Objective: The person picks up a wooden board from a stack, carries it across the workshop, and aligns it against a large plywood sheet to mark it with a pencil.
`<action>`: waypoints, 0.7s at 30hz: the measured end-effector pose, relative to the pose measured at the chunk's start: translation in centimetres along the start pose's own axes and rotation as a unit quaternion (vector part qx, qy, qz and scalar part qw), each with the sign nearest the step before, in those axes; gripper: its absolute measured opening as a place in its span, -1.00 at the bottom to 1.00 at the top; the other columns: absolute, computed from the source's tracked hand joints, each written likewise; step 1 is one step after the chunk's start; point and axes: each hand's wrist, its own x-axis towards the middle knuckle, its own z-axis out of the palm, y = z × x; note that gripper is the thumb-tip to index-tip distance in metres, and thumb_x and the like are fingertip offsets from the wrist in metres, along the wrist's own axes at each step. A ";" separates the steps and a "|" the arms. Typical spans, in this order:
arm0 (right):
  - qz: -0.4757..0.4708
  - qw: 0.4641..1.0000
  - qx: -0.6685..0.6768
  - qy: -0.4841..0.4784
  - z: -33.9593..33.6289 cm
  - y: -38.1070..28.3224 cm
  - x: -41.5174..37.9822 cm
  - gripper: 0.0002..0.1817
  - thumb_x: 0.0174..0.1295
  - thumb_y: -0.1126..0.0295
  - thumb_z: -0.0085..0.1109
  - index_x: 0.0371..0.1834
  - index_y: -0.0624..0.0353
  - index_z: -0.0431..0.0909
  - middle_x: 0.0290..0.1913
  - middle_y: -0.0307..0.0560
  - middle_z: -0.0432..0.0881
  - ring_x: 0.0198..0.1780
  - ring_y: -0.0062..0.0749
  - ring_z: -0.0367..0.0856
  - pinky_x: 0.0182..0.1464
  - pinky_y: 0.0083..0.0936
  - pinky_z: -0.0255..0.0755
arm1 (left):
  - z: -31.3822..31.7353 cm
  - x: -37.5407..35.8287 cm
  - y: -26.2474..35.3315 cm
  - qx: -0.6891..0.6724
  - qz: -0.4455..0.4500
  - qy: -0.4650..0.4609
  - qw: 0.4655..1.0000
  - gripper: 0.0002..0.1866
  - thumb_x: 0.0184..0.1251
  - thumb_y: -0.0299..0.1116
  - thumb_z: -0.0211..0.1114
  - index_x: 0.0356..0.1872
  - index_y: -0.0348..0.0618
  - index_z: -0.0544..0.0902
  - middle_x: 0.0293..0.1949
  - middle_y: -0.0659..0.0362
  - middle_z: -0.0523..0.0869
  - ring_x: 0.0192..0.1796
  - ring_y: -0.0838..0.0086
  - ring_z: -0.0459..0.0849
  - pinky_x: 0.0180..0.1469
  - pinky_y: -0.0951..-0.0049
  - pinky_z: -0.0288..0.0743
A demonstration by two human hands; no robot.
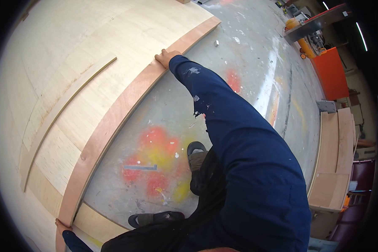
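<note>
A long reddish-brown wooden strip [107, 119], bowed by the lens, runs along the near edge of a large pale plywood panel [84, 35]. My right hand [167, 57] grips the strip toward its far end, fingers curled over its upper face. Low on the left, my left hand [63, 227] holds the strip's other end, partly cut off by the sleeve. The undersides of both grips are hidden. A narrower wooden batten [67, 103] lies on the panel, apart from both hands.
The grey concrete floor [155, 107] has red and yellow paint patches and a grey L-shaped mark or piece [140, 167]. My shoes [195, 153] stand beside the strip. Wooden panels [329, 168] lean at right, near an orange board [329, 73] and yellow equipment [304, 46].
</note>
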 end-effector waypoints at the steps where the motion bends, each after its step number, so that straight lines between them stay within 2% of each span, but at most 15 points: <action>1: -0.006 1.000 -0.003 0.001 0.0 0.1 0.0 -0.62 0.37 0.27 -0.20 0.25 -0.16 0.32 0.22 0.11 0.38 0.06 -0.01 0.60 -0.08 -0.21 0.60 | 0.0 0.0 0.0 0.003 0.002 0.000 1.000 0.13 -0.52 -0.58 0.57 0.31 -0.14 0.16 0.18 0.03 0.39 0.24 0.10 0.42 0.31 0.33 0.36; 8: -0.010 1.000 0.001 -0.002 0.3 0.1 0.3 -0.61 0.37 0.29 -0.21 0.27 -0.17 0.31 0.26 0.11 0.36 0.10 -0.01 0.58 -0.05 -0.20 0.59 | 1.3 1.0 -0.8 -0.023 0.001 0.010 1.000 0.13 -0.51 -0.57 0.56 0.32 -0.16 0.16 0.18 0.03 0.40 0.25 0.12 0.42 0.33 0.35 0.34; 9: -0.003 1.000 0.008 -0.015 0.4 0.1 0.4 -0.58 0.38 0.28 -0.24 0.31 -0.19 0.26 0.30 0.13 0.31 0.13 0.02 0.55 0.00 -0.16 0.56 | 2.5 2.2 -1.7 -0.106 -0.008 -0.010 0.994 0.12 -0.50 -0.57 0.56 0.32 -0.18 0.17 0.19 0.02 0.40 0.25 0.11 0.41 0.33 0.35 0.33; 11: -0.004 0.999 0.018 -0.029 1.1 0.3 1.0 -0.55 0.39 0.27 -0.27 0.36 -0.22 0.21 0.34 0.15 0.27 0.17 0.05 0.52 0.04 -0.11 0.54 | 0.9 0.4 -0.6 -0.003 -0.007 -0.002 1.000 0.03 -0.44 -0.54 0.54 0.28 -0.24 0.22 0.18 -0.02 0.42 0.25 0.09 0.41 0.33 0.32 0.32; 13: 0.008 1.000 0.005 0.016 2.7 0.1 1.4 -0.49 0.41 0.27 -0.35 0.45 -0.27 0.05 0.43 0.23 0.10 0.17 0.13 0.51 0.08 -0.09 0.51 | 3.8 3.6 -3.1 -0.101 -0.007 -0.040 0.994 -0.06 -0.36 -0.51 0.50 0.24 -0.27 0.25 0.16 -0.08 0.44 0.25 0.06 0.41 0.32 0.30 0.31; 14: 0.030 0.999 -0.015 -0.031 1.5 -0.4 0.9 -0.43 0.41 0.26 -0.39 0.50 -0.35 -0.10 0.47 0.24 0.01 0.20 0.19 0.47 0.13 -0.05 0.47 | 3.5 2.4 -2.7 -0.083 0.021 0.022 0.996 -0.12 -0.32 -0.50 0.46 0.22 -0.29 0.28 0.15 -0.12 0.45 0.25 0.04 0.39 0.33 0.30 0.30; 17: 0.013 0.999 -0.012 -0.027 2.0 -0.2 1.3 -0.40 0.40 0.31 -0.37 0.51 -0.37 -0.15 0.48 0.22 -0.01 0.19 0.19 0.48 0.11 -0.07 0.49 | 1.8 1.2 -1.3 0.003 0.023 0.000 1.000 -0.12 -0.30 -0.50 0.46 0.22 -0.30 0.27 0.15 -0.12 0.44 0.26 0.05 0.39 0.34 0.31 0.28; 20: 0.016 0.999 -0.040 -0.025 2.7 -0.2 1.7 -0.36 0.38 0.34 -0.37 0.52 -0.33 -0.22 0.48 0.23 0.01 0.16 0.20 0.51 0.08 -0.07 0.50 | 1.3 -0.1 -0.7 -0.009 0.041 0.047 0.998 -0.11 -0.30 -0.49 0.50 0.22 -0.23 0.28 0.14 -0.07 0.44 0.23 0.05 0.42 0.28 0.30 0.36; 21: 0.010 0.998 -0.051 -0.028 3.4 0.1 2.0 -0.35 0.38 0.35 -0.38 0.52 -0.33 -0.25 0.47 0.25 0.01 0.16 0.18 0.51 0.08 -0.06 0.50 | -0.7 -1.1 1.0 -0.012 0.028 0.018 0.999 -0.13 -0.26 -0.48 0.49 0.22 -0.25 0.28 0.12 -0.09 0.45 0.22 0.04 0.42 0.28 0.28 0.35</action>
